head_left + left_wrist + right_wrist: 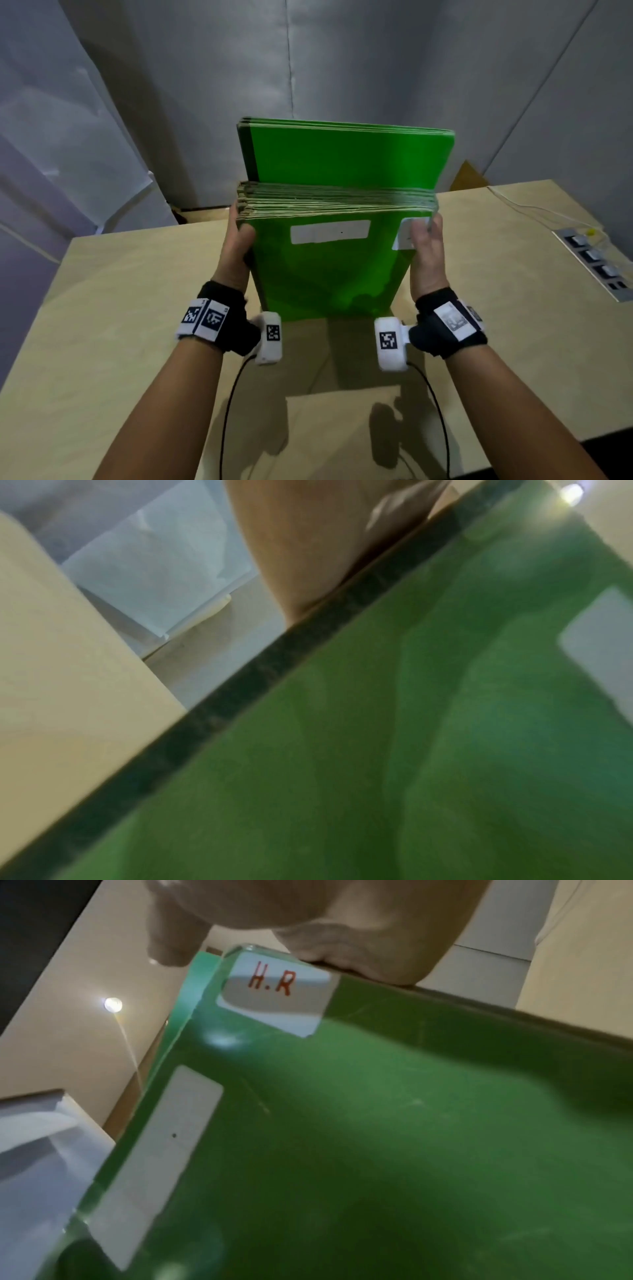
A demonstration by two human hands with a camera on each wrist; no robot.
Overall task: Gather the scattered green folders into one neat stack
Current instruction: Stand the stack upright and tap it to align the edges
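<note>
The table [137, 274] is seen beneath both hands. Between them the green folders [325, 267] are held upright, long axis vertical; a few apparently ride higher behind. The left hand [236, 246] and right hand [426, 253] are curled round opposite side edges, equally near.

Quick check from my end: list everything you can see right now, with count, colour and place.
green folders: one bundle, count unclear, green with tan edges, held upright on the table; a few at the back stand taller.
long label: one, white, blank, top of the front folder.
corner label: one, white, red "H.R", front folder's upper right corner.
table: one, light wood, under the bundle.
power strip: one, grey, right side of the table, with a pale cable.
wrist cameras: two, white, on black straps.
left hand: grips the bundle's left edge.
right hand: grips the right edge.
</note>
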